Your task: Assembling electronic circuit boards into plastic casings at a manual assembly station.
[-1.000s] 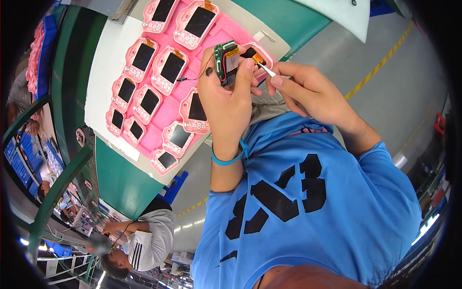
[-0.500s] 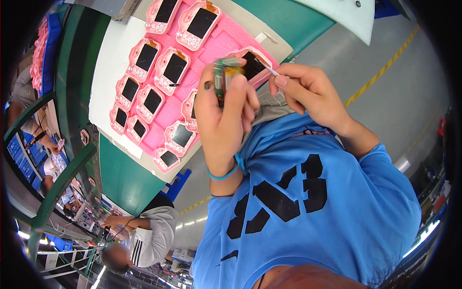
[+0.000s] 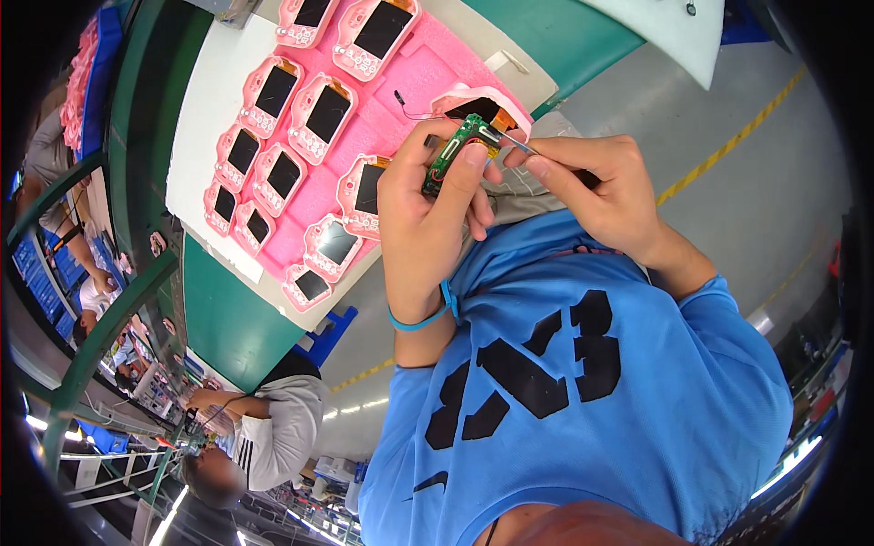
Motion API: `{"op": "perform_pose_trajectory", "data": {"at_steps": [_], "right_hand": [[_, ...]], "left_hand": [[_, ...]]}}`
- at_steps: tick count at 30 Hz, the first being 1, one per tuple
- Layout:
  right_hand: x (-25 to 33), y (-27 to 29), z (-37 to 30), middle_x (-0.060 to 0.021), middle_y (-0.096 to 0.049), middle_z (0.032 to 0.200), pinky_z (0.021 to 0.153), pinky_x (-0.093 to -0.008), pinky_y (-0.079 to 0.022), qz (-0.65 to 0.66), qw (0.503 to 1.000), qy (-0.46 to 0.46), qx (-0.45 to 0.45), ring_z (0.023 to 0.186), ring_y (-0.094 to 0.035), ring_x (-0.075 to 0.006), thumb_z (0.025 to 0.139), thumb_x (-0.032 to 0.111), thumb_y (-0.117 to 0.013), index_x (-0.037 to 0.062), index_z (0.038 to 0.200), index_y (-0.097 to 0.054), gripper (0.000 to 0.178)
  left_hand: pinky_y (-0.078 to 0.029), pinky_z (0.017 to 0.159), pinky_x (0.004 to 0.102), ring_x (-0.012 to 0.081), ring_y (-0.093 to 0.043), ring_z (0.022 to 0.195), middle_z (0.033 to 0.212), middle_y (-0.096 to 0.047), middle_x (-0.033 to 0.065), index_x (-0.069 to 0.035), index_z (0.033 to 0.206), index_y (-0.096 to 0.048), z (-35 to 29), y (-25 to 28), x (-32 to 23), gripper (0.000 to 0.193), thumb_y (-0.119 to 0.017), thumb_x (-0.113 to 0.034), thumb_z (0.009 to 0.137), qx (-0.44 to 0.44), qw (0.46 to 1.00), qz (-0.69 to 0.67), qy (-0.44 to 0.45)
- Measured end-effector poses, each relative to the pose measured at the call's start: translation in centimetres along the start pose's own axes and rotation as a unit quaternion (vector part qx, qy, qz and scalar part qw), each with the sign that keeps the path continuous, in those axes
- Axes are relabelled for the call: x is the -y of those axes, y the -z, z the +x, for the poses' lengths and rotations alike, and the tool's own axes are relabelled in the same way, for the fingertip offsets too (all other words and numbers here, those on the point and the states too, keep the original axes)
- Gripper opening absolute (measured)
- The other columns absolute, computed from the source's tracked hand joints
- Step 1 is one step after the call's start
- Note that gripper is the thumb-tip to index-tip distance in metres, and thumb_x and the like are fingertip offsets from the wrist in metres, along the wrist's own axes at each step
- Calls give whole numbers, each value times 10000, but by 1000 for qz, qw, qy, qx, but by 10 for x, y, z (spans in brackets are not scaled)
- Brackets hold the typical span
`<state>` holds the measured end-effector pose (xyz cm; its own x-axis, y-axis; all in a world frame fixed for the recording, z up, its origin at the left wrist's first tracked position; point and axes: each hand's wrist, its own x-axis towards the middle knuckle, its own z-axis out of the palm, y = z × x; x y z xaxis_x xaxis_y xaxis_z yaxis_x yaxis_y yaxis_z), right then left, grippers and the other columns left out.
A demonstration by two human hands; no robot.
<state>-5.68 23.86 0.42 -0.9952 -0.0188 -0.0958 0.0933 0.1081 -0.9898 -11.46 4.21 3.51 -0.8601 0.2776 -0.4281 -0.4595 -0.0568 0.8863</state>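
My left hand (image 3: 428,200) grips a green circuit board (image 3: 462,153) between thumb and fingers, with its component side turned up. Slim metal tweezers (image 3: 519,143) are pinched in my right hand (image 3: 596,182), their tip at the board's right end; whether they touch it I cannot tell. Just behind the board lies a pink handheld game console shell (image 3: 496,98) with a dark screen, partly hidden by my left hand and the board. From there a thin wire runs to a small black connector (image 3: 399,96) above the pink foam.
Several pink console shells with screens (image 3: 323,118) lie in rows on a pink foam sheet (image 3: 414,68), over a white board on the green table (image 3: 228,318). A person in a grey-white shirt (image 3: 282,432) sits at lower left. Yellow lines mark the grey floor (image 3: 728,155).
The board has turned in my left hand, showing its green face. My tweezers have dropped from the shell's screen to the board's end. The small black connector has shifted right and farther away.
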Motion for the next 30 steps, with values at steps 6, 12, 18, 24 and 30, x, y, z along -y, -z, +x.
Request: {"op": "perform_pose_trajectory", "data": {"at_steps": [6, 12, 18, 24, 30], "right_hand": [[3, 4, -1, -3, -614, 646, 508, -235, -247, -8, 999, 20, 34, 539, -336, -64, 1003, 10, -679, -18, 1122, -825, 190], [5, 7, -2, 13, -571, 618, 498, -242, -255, 42, 998, -29, 23, 546, -368, -62, 995, 26, -717, -41, 1072, -823, 147], [5, 12, -3, 20, -552, 610, 498, -244, -244, 55, 997, -34, 29, 545, -356, -59, 997, 29, -715, -32, 1080, -825, 151], [3, 11, -5, 18, -562, 613, 496, -246, -241, 44, 998, -26, 29, 541, -353, -57, 995, 32, -718, -29, 1078, -829, 151], [2, 11, -6, 15, -572, 616, 494, -248, -238, 33, 999, -18, 28, 537, -350, -56, 993, 34, -721, -26, 1075, -832, 151]], "left_hand": [[-437, 416, 214, 143, -588, 517, 830, -710, 143, -6, 1233, -637, 0, -2, 4, 192, -638, -79, 1056, 7, 997, 70, -20], [-443, 450, 202, 95, -577, 534, 792, -706, 96, 25, 1189, -656, 0, -4, 3, 187, -690, -72, 1033, 2, 1000, 28, -4], [-444, 452, 204, 95, -579, 539, 790, -707, 92, 23, 1185, -667, -1, -4, 4, 183, -689, -69, 1029, 1, 1000, 11, -6], [-444, 453, 206, 96, -580, 542, 790, -710, 93, 19, 1188, -668, -1, -3, 6, 187, -690, -66, 1024, 1, 1000, 16, -5], [-440, 453, 204, 93, -581, 546, 795, -714, 97, 17, 1189, -666, -1, -1, 8, 194, -693, -68, 1017, 13, 1000, 12, -8]]}}
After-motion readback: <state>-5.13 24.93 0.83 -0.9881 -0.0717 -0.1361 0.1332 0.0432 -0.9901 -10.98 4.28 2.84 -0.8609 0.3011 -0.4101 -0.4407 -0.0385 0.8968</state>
